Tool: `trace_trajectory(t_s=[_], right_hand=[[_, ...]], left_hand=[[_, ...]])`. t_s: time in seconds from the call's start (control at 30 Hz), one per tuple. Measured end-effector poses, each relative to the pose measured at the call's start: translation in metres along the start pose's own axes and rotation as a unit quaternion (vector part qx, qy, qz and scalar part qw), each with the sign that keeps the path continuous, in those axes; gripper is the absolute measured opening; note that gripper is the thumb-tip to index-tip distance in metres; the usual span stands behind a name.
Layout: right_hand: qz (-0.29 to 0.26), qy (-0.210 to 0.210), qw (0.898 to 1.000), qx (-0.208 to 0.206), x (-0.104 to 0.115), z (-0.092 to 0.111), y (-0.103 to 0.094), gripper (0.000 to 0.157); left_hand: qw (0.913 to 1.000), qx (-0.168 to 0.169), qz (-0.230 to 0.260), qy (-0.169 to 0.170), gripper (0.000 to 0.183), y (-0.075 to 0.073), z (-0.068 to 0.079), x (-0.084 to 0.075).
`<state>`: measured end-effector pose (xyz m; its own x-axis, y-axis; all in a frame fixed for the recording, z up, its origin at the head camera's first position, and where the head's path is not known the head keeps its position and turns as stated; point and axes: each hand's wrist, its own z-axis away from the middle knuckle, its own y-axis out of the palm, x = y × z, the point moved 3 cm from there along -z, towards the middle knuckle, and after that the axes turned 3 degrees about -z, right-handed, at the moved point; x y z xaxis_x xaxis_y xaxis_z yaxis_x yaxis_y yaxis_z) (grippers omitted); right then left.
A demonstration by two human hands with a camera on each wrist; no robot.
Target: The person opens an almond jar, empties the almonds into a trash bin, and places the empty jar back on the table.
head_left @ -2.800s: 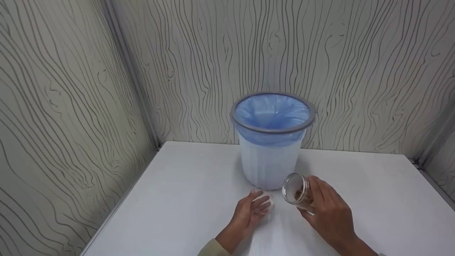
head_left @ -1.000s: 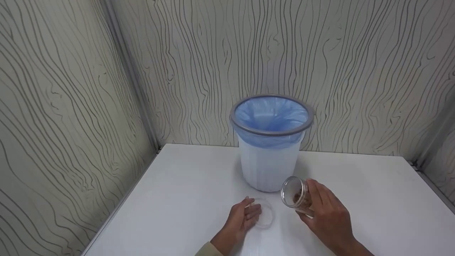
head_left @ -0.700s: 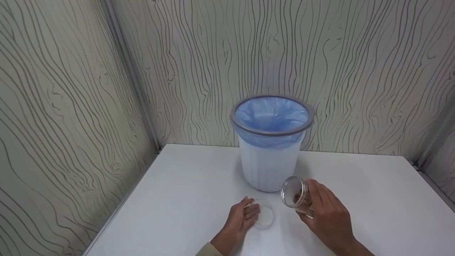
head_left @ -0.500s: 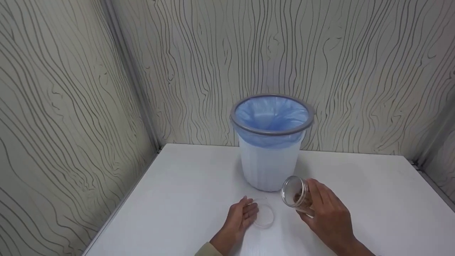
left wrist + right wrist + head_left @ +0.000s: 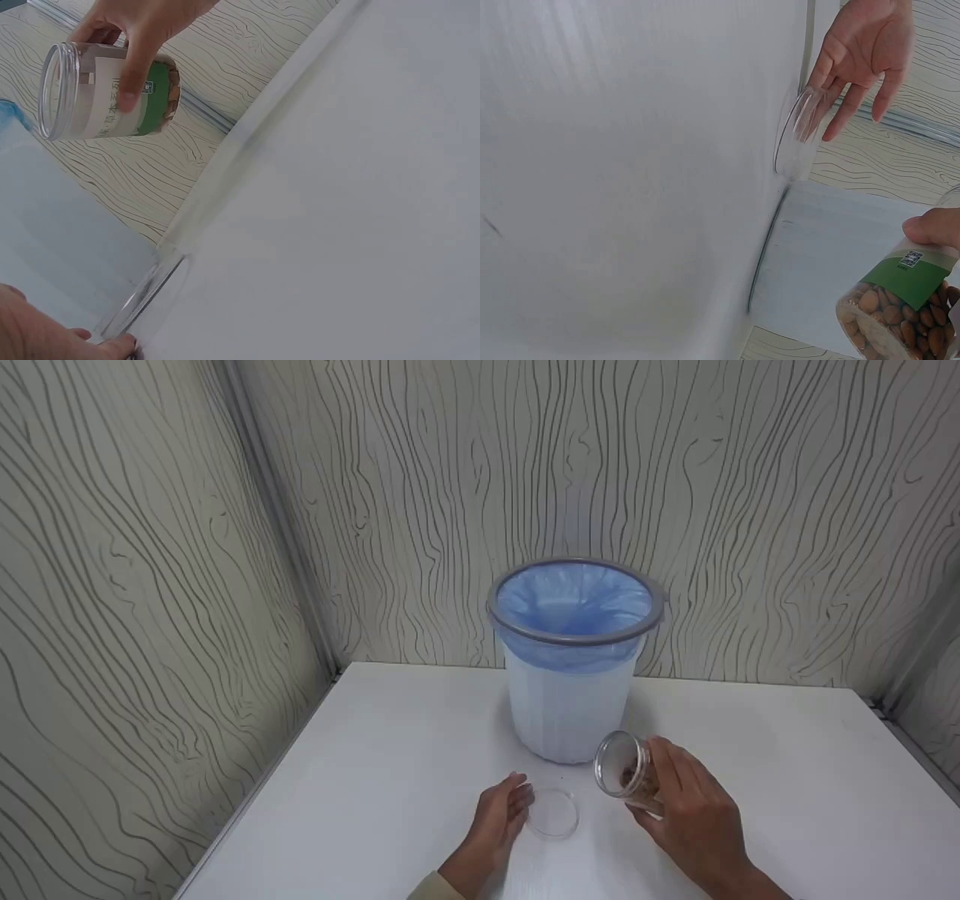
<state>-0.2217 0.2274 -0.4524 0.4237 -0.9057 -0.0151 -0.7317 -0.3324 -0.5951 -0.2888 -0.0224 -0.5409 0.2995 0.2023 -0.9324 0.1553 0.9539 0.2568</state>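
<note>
The left hand points toward one o'clock, fingers loose; the right hand curls its fingers, aimed at eleven o'clock.

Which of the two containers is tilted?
The clear almond jar, held in the right hand; the blue-lined white bin stands upright on the table.

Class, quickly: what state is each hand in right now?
Left hand: open, beside the clear lid.
Right hand: closed, holding the tilted jar of almonds.
</note>
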Motion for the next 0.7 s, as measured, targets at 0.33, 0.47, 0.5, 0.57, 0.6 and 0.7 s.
trace_trajectory(t_s=[0.33,0.47,0.5,0.57,0.6,0.7], right_hand=[[0.000,0.004,1.000,0.004,-0.0007,-0.0006,-0.0011,0.104],[-0.004,0.005,1.000,0.007,-0.0012,0.0002,-0.0005,0.105],[-0.006,0.004,1.000,0.005,-0.0012,0.0004,-0.0005,0.106],[-0.006,0.002,1.000,0.001,-0.0012,0.0007,-0.0005,0.106],[-0.006,0.001,1.000,0.000,-0.0012,0.0007,-0.0006,0.106],[-0.008,-0.001,1.000,-0.005,-0.0011,0.0005,-0.0014,0.106]], left_hand=[[1.0000,-0.005,-0.005,0.001,0.067,-0.0008,0.0013,-0.0010],[1.0000,-0.005,-0.003,0.003,0.064,-0.0012,0.0019,-0.0014],[1.0000,-0.006,0.001,0.003,0.064,-0.0014,0.0018,-0.0013],[1.0000,-0.005,0.005,0.006,0.062,-0.0014,0.0015,-0.0020],[0.9999,-0.006,0.005,0.008,0.062,-0.0016,0.0014,-0.0023],[0.9999,-0.009,0.009,0.008,0.062,-0.0024,0.0007,-0.0025]])
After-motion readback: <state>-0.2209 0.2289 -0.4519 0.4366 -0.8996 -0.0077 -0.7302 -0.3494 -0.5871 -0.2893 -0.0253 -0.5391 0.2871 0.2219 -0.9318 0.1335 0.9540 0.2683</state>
